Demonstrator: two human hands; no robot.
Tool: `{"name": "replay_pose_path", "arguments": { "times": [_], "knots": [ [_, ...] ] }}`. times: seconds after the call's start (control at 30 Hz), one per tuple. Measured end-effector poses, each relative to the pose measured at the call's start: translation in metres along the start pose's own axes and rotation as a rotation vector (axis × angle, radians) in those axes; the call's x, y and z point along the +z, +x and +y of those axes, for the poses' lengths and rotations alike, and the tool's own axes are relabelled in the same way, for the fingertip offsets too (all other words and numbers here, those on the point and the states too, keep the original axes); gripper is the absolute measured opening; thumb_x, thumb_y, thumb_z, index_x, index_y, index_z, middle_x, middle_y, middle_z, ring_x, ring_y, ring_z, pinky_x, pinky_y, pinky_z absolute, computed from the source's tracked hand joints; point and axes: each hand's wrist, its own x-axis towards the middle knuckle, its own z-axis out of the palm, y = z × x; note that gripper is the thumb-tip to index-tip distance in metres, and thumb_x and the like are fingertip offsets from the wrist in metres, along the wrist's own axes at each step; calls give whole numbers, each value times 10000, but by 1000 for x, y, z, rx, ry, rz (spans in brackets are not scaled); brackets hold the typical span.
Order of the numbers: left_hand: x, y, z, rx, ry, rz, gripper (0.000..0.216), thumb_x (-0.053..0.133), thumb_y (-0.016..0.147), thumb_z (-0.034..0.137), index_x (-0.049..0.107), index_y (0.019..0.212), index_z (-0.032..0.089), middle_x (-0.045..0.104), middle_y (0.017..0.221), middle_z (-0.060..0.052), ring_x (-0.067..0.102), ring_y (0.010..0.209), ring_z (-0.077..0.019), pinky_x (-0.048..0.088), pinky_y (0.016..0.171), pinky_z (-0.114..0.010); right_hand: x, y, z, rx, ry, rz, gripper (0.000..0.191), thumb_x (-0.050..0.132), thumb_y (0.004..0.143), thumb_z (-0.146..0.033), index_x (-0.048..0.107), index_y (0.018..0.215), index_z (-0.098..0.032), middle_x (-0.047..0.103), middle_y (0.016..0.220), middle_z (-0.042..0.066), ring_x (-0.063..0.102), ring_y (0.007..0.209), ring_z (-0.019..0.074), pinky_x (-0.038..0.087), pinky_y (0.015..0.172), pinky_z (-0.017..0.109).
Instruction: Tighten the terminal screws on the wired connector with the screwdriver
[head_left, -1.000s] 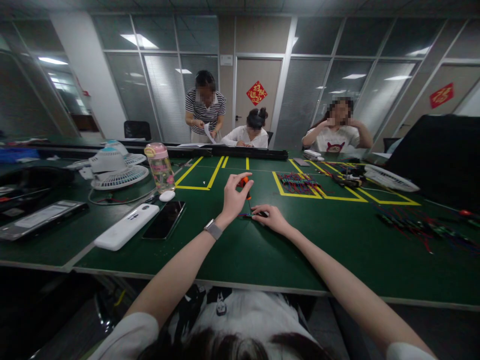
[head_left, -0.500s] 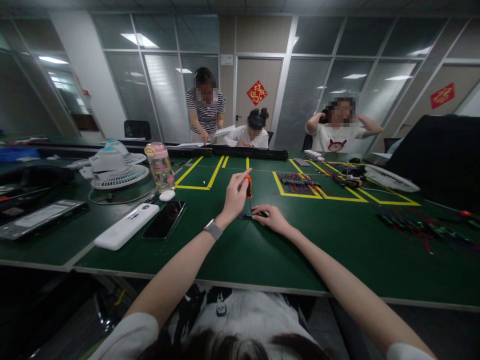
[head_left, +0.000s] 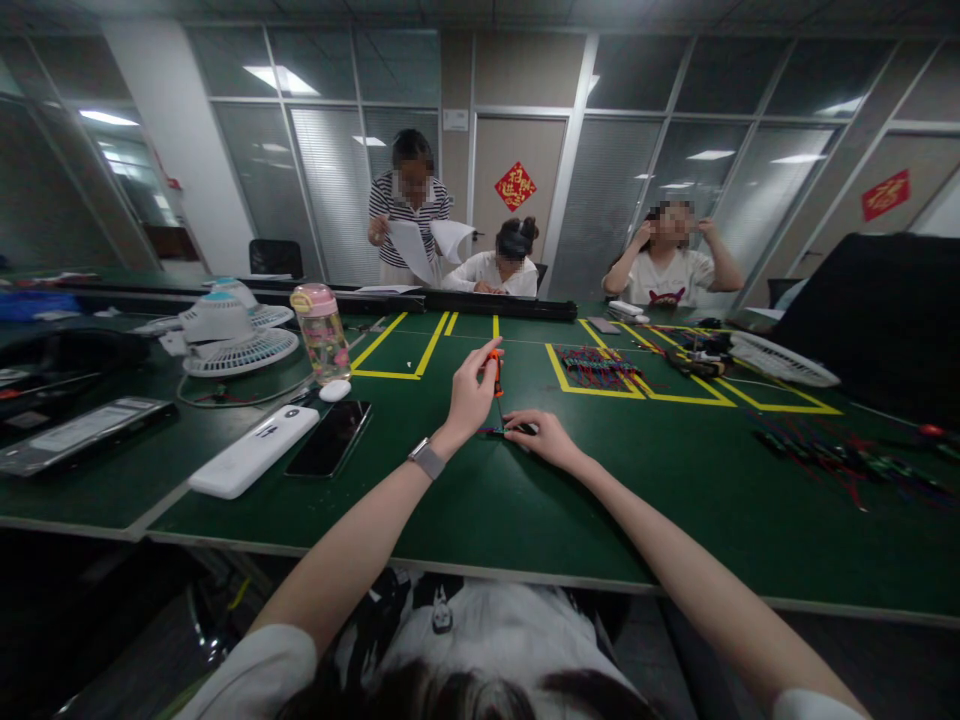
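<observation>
My left hand [head_left: 466, 398] pinches the orange handle of a small screwdriver [head_left: 496, 374] that stands upright, its tip down on a small dark part [head_left: 504, 430] lying on the green table [head_left: 525, 500]. My right hand [head_left: 541, 436] lies on the table with its fingers pressed down on that part, holding it in place. A grey watch sits on my left wrist.
A white power bank [head_left: 253, 451] and a black phone [head_left: 330, 438] lie left of my hands, beyond them a pink bottle [head_left: 320, 335] and a white fan [head_left: 229, 338]. Coloured wire bundles [head_left: 598, 366] lie in yellow-taped boxes. Three people are behind the far table edge.
My left fingers have shifted on the screwdriver handle, which now stands more upright. My right hand has stayed put. The standing person at the back has lifted some papers.
</observation>
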Motion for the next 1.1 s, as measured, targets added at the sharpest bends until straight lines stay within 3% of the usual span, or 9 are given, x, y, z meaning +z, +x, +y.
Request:
{"name": "replay_pose_path", "arguments": {
  "times": [0.13,0.37,0.6,0.8,1.0,1.1],
  "knots": [
    [-1,-1,3,21,111,60,237,570,858,280,646,1076,225,578,940,-36,567,880,-140,466,803,-253,0,0,-1,15,3,8,127,675,745,-259,743,839,-209,722,1024,79,656,1006,233,482,920,380],
    [-1,0,3,-24,45,3,342,391,942,225,544,1247,243,594,1100,-56,568,978,-136,444,875,-265,0,0,0,15,5,-1,134,672,748,-261,745,849,-213,716,1042,79,661,990,229,490,905,370],
    [-2,-1,6,16,112,75,228,559,866,274,644,1069,217,583,935,-37,566,843,-134,469,788,-248,0,0,-1,12,6,-1,135,671,751,-264,745,850,-207,718,1036,84,659,993,232,487,908,377],
    [0,0,2,-23,15,10,335,400,941,237,544,1243,234,607,1059,-55,586,929,-134,465,833,-261,-1,0,-2,15,-6,-5,144,670,756,-265,743,860,-197,714,1045,92,653,1002,230,483,915,370],
    [0,-1,3,13,121,88,245,572,858,279,641,1081,204,601,950,-45,574,864,-143,460,799,-258,0,0,-1,20,2,-9,145,667,756,-269,741,854,-191,712,1048,93,650,1015,230,480,919,367],
    [-1,-1,3,-3,114,59,290,488,906,278,604,1166,223,586,1020,-55,571,901,-138,457,818,-256,0,0,0,19,3,-7,143,667,753,-269,742,848,-193,713,1048,92,654,1008,234,483,916,373]
  ]
}}
